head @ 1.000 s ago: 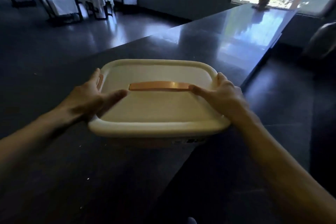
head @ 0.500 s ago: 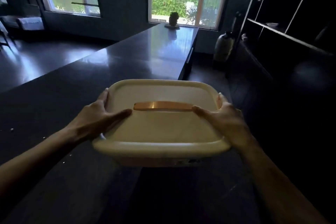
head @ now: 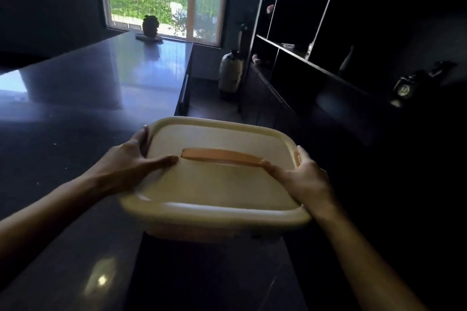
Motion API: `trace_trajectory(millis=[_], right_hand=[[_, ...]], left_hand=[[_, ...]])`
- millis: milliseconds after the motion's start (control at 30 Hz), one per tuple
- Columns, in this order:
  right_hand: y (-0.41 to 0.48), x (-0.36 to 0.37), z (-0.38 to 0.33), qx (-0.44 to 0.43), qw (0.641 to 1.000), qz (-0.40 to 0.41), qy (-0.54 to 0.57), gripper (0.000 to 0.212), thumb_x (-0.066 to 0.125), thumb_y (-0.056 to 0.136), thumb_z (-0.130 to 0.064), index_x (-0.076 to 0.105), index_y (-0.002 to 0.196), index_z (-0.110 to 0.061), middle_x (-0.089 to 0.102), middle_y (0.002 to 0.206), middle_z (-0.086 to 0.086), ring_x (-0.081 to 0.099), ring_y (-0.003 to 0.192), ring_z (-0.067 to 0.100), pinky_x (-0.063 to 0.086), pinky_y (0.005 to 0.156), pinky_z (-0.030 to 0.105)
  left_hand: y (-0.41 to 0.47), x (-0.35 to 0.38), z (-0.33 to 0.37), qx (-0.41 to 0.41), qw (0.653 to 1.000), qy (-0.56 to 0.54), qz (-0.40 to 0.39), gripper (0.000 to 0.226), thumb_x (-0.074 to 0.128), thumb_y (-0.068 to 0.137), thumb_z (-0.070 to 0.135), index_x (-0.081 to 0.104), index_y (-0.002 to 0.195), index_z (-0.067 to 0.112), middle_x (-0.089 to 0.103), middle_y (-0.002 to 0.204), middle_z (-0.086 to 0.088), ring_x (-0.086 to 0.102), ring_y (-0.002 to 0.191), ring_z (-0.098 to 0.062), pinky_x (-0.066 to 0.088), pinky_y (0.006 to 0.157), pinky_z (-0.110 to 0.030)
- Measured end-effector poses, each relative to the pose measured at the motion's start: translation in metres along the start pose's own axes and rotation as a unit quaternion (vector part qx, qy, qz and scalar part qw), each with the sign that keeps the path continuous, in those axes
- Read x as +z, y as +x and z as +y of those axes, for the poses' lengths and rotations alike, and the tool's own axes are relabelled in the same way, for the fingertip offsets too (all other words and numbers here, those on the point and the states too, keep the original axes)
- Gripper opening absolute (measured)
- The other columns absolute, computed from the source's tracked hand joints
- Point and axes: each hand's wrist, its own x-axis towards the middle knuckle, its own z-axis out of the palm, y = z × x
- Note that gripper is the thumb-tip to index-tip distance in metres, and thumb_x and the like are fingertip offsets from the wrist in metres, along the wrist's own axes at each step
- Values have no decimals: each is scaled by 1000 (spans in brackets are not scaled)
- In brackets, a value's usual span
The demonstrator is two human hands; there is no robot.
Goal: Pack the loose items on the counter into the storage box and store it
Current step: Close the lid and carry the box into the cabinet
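The cream storage box (head: 214,184) has its lid on, with an orange handle (head: 222,156) lying flat across the top. I hold it up in the air past the right edge of the dark counter (head: 88,98). My left hand (head: 131,161) grips its left side, thumb on the lid. My right hand (head: 303,177) grips its right side, thumb touching the handle's end. What is inside the box is hidden.
Dark open shelves (head: 353,33) fill the right side, with a few small objects on them. A narrow aisle runs between counter and shelves, with a large pale jug (head: 230,74) on the floor at its far end. A dark ornament (head: 150,26) sits on the counter by the window.
The box came off the counter and swung to the right with both hands on it. My view turned right, from the room with chairs toward the shelves.
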Motion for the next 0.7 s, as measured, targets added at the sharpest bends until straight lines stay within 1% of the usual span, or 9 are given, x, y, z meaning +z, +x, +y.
trace_trajectory(millis=[67, 167, 333, 433, 467, 533, 600, 667, 700], right_hand=[[29, 4, -2, 18, 1000, 13, -8, 107, 65, 58, -72, 25, 144, -23, 51, 135, 7, 47, 122, 25, 37, 89, 25], [69, 8, -2, 40, 998, 40, -6, 108, 65, 58, -72, 24, 145, -23, 50, 136, 6, 45, 124, 25, 38, 95, 30], [128, 5, 9, 81, 993, 80, -4, 108, 64, 57, -73, 24, 144, -24, 50, 135, 7, 48, 121, 25, 38, 84, 28], [166, 2, 21, 98, 990, 97, -11, 108, 63, 58, -74, 23, 144, -23, 48, 137, 7, 47, 122, 25, 38, 83, 29], [181, 1, 25, 105, 989, 104, -15, 108, 63, 58, -74, 23, 144, -22, 47, 138, 7, 47, 122, 26, 39, 84, 31], [212, 2, 35, 119, 986, 116, -23, 109, 63, 58, -74, 23, 145, -22, 46, 139, 8, 45, 124, 27, 40, 92, 35], [246, 4, 45, 130, 983, 123, -30, 109, 64, 59, -73, 23, 145, -21, 45, 140, 9, 44, 126, 27, 39, 96, 36], [283, 9, 55, 133, 982, 132, -27, 108, 64, 59, -72, 23, 145, -20, 45, 140, 8, 44, 126, 27, 39, 95, 35], [302, 11, 59, 132, 981, 139, -24, 108, 64, 60, -72, 23, 145, -20, 45, 140, 8, 45, 125, 27, 39, 94, 35]], left_hand=[[39, 6, 4, 29, 999, -10, -14, 104, 59, 54, 70, 24, 143, 31, 57, 130, -5, 56, 93, -18, 43, 74, -25], [95, 20, 13, 61, 997, -21, -34, 101, 58, 54, 69, 27, 142, 30, 59, 126, -6, 56, 86, -14, 46, 72, -28], [188, 50, 35, 93, 992, -26, -86, 103, 56, 52, 70, 25, 142, 31, 56, 126, 0, 51, 76, -1, 42, 59, -16], [239, 77, 44, 103, 989, -15, -103, 104, 54, 51, 73, 23, 143, 36, 55, 130, 0, 53, 82, -8, 46, 68, -24], [256, 87, 46, 105, 989, -16, -107, 103, 54, 51, 74, 23, 142, 37, 55, 129, 1, 52, 80, -6, 45, 67, -21], [292, 110, 51, 107, 987, -32, -119, 98, 55, 51, 75, 27, 138, 40, 57, 115, 7, 48, 69, 4, 39, 57, -11], [329, 133, 57, 104, 985, -37, -131, 91, 62, 58, 70, 29, 137, 41, 51, 102, 13, 45, 66, 9, 35, 50, -7], [370, 155, 61, 108, 985, -35, -127, 86, 66, 64, 63, 29, 138, 39, 51, 102, 14, 44, 66, 10, 35, 53, -7], [391, 164, 64, 108, 985, -37, -128, 88, 67, 65, 61, 28, 140, 38, 54, 108, 12, 45, 69, 9, 36, 58, -9]])
